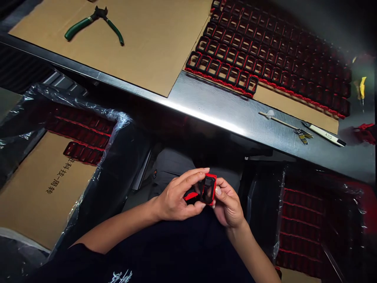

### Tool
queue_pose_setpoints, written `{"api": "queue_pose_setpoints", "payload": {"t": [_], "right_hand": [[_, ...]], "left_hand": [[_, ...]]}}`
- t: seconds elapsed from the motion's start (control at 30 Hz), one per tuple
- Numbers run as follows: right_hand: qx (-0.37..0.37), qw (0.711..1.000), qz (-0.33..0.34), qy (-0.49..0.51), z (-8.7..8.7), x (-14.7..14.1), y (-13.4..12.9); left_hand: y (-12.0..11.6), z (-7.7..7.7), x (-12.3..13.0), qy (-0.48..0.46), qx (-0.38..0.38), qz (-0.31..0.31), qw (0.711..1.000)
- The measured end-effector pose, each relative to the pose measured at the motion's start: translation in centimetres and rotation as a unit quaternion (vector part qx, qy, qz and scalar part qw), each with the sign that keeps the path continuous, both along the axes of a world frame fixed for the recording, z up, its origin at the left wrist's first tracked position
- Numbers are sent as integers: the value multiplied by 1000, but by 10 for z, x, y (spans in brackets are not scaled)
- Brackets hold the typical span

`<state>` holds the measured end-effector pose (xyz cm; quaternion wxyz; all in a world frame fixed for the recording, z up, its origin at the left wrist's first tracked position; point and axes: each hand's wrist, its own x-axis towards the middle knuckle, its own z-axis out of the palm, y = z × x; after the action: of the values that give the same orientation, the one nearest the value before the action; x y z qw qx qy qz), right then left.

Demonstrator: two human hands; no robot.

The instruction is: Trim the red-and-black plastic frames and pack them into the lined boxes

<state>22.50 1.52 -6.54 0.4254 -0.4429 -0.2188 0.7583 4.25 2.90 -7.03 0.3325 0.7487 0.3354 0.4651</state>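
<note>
A red and black frame-shaped part point(209, 188) is held over my lap between both hands. My left hand point(179, 194) wraps round its left side, fingers along the top edge and thumb near the bottom; a second red and black piece point(191, 196) shows inside that grip, and whether it belongs to the same part I cannot tell. My right hand point(229, 202) pinches the right edge with thumb and fingers. Rows of similar red and black parts point(232, 55) stand on cardboard on the metal table point(203, 106) ahead.
Green-handled pliers point(100, 19) lie on cardboard at the upper left. A stick point(278, 120), a white-handled tool point(324, 133) and a yellow tool point(362, 88) lie at right. Plastic-lined boxes with similar parts point(85, 153) point(302, 228) flank me below the table edge.
</note>
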Motion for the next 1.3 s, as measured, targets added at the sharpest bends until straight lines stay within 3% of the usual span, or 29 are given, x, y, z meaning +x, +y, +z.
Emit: {"api": "queue_pose_setpoints", "payload": {"t": [0.23, 0.4, 0.67, 0.83, 1.03, 1.2, 1.3], "right_hand": [[-19, 997, 19, 69, -11, -13, -5], [18, 998, 19, 55, -16, -15, -6], [11, 997, 35, 63, -20, -6, -5], [50, 997, 59, 8, -17, -2, -3], [73, 996, 36, -42, -9, -1, -1], [101, 979, 31, -175, 9, -9, -5], [166, 952, 37, -255, 23, -11, -8]], "left_hand": [[0, 4, 4, -33, -13, 17, 999], [3, 10, -1, 9, 20, 14, 1000], [9, 10, -11, 65, 68, -13, 995], [10, 8, -15, 80, 90, -29, 992], [7, -1, -16, 103, 102, -12, 989], [2, -6, -11, 162, 32, -11, 986], [-1, -9, -7, 93, -16, -12, 995]]}}
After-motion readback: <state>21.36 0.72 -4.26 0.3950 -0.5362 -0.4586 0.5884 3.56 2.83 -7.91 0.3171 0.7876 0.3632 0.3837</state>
